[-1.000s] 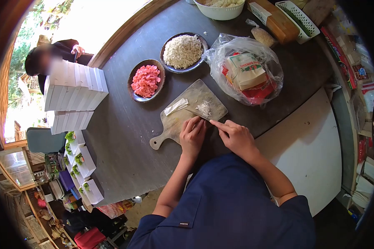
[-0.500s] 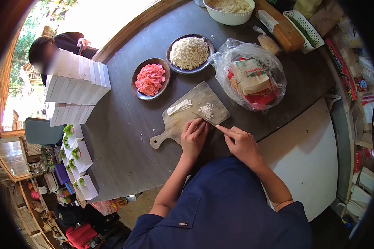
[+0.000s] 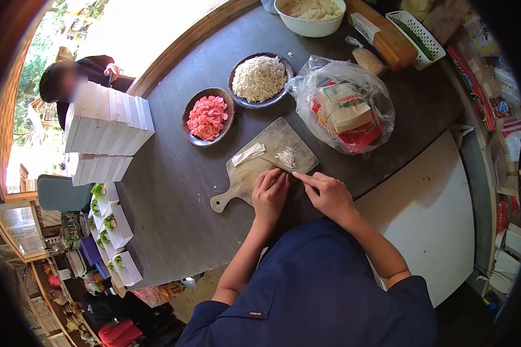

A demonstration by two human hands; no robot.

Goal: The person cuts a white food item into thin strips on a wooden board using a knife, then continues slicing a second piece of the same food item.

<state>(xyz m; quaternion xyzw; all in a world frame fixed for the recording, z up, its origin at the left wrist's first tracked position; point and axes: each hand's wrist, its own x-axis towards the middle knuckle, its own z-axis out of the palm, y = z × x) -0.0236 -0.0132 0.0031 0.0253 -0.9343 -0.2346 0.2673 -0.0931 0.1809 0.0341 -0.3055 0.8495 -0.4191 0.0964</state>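
On the board (image 3: 275, 151), near edge: slicing under way. Left hand (image 3: 269, 194) pressed flat, fingers together, on a strip; right hand (image 3: 324, 194) clamped on the knife (image 3: 281, 166), shreds (image 3: 286, 156) just beyond. Next: blade down beside the fingertips.

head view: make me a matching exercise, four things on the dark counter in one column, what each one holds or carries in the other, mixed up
Things:
1. cutting board
2. near dark plate
3. far dark plate
4. clear plastic bag

Holds:
a. pink cut pieces
b. red and white packets
c. pale shredded food heaped up
d. a white strip and a small pile of white shreds

Pairs: 1-d, 2-a, 3-c, 4-b
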